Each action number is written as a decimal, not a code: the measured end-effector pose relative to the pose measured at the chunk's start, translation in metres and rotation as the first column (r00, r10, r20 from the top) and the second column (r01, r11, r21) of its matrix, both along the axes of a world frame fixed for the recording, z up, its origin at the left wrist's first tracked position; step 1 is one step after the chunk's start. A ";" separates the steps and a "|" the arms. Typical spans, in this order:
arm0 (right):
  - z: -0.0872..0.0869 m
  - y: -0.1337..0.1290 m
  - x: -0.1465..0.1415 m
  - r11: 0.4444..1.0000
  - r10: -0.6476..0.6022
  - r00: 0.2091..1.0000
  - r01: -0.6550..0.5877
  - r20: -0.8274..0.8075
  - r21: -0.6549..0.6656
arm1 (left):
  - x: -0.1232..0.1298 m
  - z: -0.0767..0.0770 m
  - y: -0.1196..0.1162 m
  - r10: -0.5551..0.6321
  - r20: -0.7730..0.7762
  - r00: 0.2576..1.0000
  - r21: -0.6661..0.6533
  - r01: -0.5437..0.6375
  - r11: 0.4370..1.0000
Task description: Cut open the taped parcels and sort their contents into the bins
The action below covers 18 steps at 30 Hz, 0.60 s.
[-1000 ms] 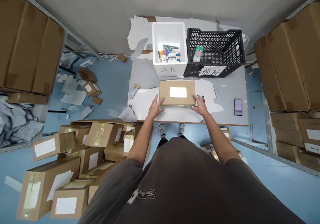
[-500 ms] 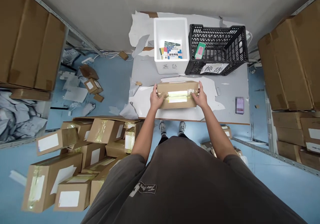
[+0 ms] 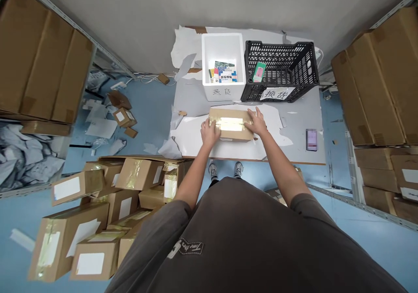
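A brown cardboard box (image 3: 231, 136) with clear tape and a pale label lies on the table (image 3: 303, 116), near its front edge. My left hand (image 3: 210, 133) holds the box at its left end, fingers curled over the corner. At the right end my right hand (image 3: 256, 122) grips the box, its thumb on the top near the label and its fingers around the far corner. The underside of the box is hidden.
Behind the box stand a white bin (image 3: 224, 93) with books and a black crate (image 3: 295, 84) with a green-and-pink item. A phone (image 3: 311, 139) lies at the table's right. Taped boxes (image 3: 112, 201) pile up on the left floor; shelves with cartons (image 3: 375, 88) flank both sides.
The box has shifted slightly and its top now shows more. My left hand has moved right and my right hand has moved left, over its far corner. The view has tilted slightly.
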State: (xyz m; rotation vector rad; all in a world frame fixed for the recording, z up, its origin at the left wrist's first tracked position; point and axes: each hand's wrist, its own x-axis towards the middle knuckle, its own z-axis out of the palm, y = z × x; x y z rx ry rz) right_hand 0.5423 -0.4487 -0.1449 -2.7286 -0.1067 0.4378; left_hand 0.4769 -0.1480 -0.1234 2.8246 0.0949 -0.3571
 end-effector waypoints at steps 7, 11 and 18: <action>0.010 0.017 0.031 0.980 0.167 0.980 -0.176 -0.104 -0.091 | -0.055 0.000 -0.067 -0.127 -0.143 0.982 0.023 0.131 0.991; 0.024 0.030 0.014 0.949 0.193 0.964 -0.231 -0.185 -0.215 | -0.042 0.000 -0.046 -0.117 -0.253 0.960 0.005 0.122 0.993; 0.027 0.076 -0.078 0.945 0.038 0.984 -0.093 -0.176 -0.313 | 0.001 -0.002 0.024 -0.266 -0.336 0.903 -0.003 0.281 0.960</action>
